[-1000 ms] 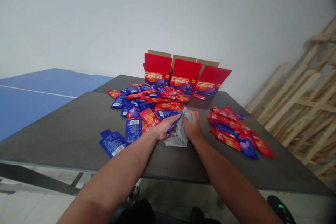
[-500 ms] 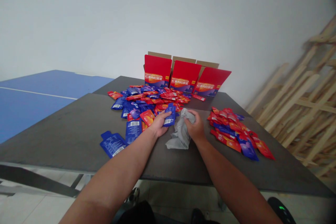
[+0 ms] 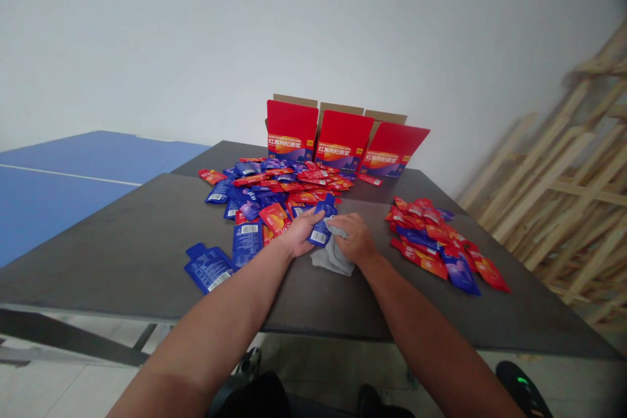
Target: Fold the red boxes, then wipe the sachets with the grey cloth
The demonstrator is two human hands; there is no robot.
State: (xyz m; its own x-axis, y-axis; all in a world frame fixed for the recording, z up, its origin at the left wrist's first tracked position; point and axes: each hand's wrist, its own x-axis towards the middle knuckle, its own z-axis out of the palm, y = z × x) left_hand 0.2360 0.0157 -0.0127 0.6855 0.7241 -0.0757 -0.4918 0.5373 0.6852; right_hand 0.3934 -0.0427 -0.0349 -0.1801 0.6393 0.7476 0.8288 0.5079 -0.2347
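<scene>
My left hand [image 3: 300, 234] is closed on a blue sachet [image 3: 321, 230], holding it just above the dark table [image 3: 122, 255]. My right hand [image 3: 355, 238] grips a crumpled grey cloth [image 3: 332, 260] and presses it against the sachet. A big heap of red and blue sachets [image 3: 274, 192] lies just beyond my left hand. A smaller pile of sachets [image 3: 441, 241] sits to the right of my right hand.
Three open red cartons [image 3: 343, 140] stand at the table's far edge by the white wall. A blue table-tennis table [image 3: 53, 176] adjoins on the left. Wooden frames [image 3: 563, 176] lean against the wall on the right. Two blue sachets [image 3: 225, 258] lie apart near the front left.
My left hand lifted a blue sachet from the heap and brought it to the cloth. My right hand with the cloth moved onto the sachet.
</scene>
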